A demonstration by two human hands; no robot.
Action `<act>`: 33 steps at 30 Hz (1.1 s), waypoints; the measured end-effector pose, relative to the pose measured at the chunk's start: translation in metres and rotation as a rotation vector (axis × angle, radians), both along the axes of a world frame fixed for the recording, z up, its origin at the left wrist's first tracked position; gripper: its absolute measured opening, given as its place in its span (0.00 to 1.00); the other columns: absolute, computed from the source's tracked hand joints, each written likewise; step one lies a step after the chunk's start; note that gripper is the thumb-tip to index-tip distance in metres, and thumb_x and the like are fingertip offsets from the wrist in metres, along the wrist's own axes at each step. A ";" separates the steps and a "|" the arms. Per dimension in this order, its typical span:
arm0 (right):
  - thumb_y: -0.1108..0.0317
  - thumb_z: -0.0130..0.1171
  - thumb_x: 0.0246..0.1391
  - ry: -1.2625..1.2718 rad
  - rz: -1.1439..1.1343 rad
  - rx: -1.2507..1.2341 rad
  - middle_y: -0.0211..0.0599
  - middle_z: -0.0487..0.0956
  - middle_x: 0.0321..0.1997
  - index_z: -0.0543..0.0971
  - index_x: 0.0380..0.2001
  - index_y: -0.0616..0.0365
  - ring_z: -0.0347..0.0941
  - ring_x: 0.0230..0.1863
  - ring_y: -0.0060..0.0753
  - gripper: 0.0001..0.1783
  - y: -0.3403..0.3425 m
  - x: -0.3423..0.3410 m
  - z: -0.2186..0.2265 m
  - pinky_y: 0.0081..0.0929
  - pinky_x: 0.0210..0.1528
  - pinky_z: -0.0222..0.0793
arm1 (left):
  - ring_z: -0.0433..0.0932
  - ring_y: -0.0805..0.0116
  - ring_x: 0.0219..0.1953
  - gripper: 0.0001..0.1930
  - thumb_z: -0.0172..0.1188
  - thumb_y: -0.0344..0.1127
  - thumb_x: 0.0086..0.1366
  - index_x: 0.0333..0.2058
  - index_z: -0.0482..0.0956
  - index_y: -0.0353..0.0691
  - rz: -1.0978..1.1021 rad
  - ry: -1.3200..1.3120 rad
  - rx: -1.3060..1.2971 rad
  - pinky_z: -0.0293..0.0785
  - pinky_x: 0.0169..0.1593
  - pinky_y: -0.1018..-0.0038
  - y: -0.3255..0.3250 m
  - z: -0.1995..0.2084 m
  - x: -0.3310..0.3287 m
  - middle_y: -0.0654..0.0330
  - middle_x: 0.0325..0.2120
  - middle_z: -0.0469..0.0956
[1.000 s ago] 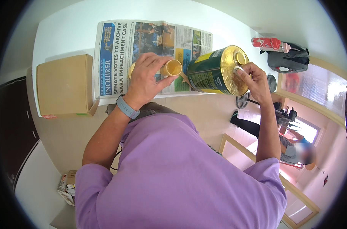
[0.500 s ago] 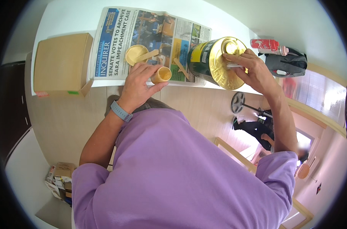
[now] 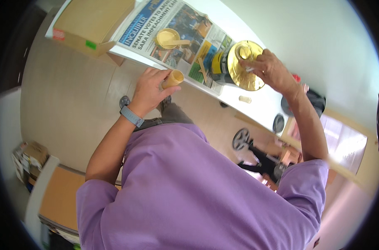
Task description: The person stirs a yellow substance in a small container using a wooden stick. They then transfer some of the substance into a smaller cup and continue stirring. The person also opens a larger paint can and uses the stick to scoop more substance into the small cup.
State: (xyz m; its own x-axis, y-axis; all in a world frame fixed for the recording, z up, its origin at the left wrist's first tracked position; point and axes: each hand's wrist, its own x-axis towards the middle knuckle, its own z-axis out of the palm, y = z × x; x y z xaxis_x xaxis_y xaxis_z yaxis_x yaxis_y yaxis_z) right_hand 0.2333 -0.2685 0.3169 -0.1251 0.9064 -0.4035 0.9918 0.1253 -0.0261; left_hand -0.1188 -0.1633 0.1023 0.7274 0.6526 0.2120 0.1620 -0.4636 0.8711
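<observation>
My left hand (image 3: 149, 89) is closed around a small tan cylindrical cup (image 3: 173, 78), its open mouth turned up, just off the table's near edge. My right hand (image 3: 273, 71) is closed in a pinch over a large green and yellow tin can with a shiny gold top (image 3: 254, 83). Between those fingers shows a small white piece (image 3: 250, 69); whether it is the can's handle I cannot tell. A round raised cap (image 3: 245, 52) sits on the gold top beside my fingertips. On the newspaper (image 3: 143, 31) stands a shallow tan-filled container (image 3: 165, 36) with a flat wooden stick (image 3: 181, 42) across it.
More thin wooden sticks (image 3: 202, 70) lie beside the can. A cardboard box (image 3: 89, 21) stands at the table's left end. A small pale piece (image 3: 245, 99) and a dark round object (image 3: 278, 123) are on the white table's right part. A dark bag (image 3: 316, 102) is beyond my right forearm.
The view has turned, and the table now slants down to the right. My left hand has brought the cup away from the newspaper, past the table's edge. My right hand remains at the can's top.
</observation>
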 end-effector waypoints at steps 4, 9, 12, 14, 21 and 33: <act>0.72 0.70 0.59 -0.024 0.028 -0.043 0.37 0.81 0.30 0.89 0.58 0.41 0.75 0.41 0.46 0.23 -0.003 0.006 -0.005 0.43 0.54 0.75 | 0.79 0.50 0.50 0.28 0.78 0.46 0.61 0.56 0.85 0.38 0.124 -0.052 0.024 0.76 0.57 0.58 -0.034 -0.005 0.028 0.53 0.44 0.84; 0.71 0.70 0.59 -0.073 0.217 -0.039 0.36 0.82 0.33 0.87 0.60 0.40 0.77 0.45 0.46 0.25 -0.002 0.008 -0.008 0.44 0.56 0.76 | 0.77 0.51 0.51 0.27 0.76 0.46 0.64 0.57 0.84 0.39 0.245 -0.129 0.022 0.74 0.58 0.57 -0.075 -0.017 0.078 0.54 0.45 0.83; 0.71 0.70 0.59 -0.091 0.255 -0.026 0.38 0.83 0.36 0.87 0.61 0.43 0.79 0.48 0.48 0.25 -0.003 -0.002 -0.008 0.47 0.58 0.76 | 0.77 0.54 0.50 0.27 0.77 0.45 0.61 0.57 0.85 0.44 0.332 -0.158 0.033 0.74 0.58 0.59 -0.094 -0.025 0.092 0.58 0.43 0.82; 0.71 0.70 0.59 -0.081 0.304 -0.010 0.40 0.84 0.36 0.87 0.60 0.44 0.79 0.48 0.48 0.25 -0.002 -0.004 -0.008 0.47 0.59 0.76 | 0.77 0.54 0.50 0.26 0.78 0.44 0.61 0.57 0.86 0.45 0.379 -0.132 0.005 0.74 0.58 0.58 -0.108 -0.027 0.096 0.59 0.43 0.82; 0.74 0.70 0.58 -0.058 0.394 -0.032 0.41 0.84 0.37 0.87 0.59 0.49 0.79 0.46 0.48 0.24 0.004 -0.021 -0.012 0.46 0.53 0.79 | 0.77 0.55 0.51 0.26 0.77 0.46 0.60 0.56 0.87 0.46 0.503 -0.129 0.050 0.73 0.59 0.59 -0.129 -0.027 0.095 0.58 0.43 0.82; 0.75 0.69 0.56 -0.094 0.542 -0.033 0.45 0.87 0.48 0.86 0.59 0.53 0.80 0.54 0.51 0.25 0.006 -0.060 -0.024 0.45 0.60 0.79 | 0.75 0.57 0.51 0.24 0.76 0.46 0.60 0.54 0.88 0.49 0.563 -0.032 0.054 0.70 0.59 0.60 -0.136 -0.024 0.091 0.60 0.42 0.80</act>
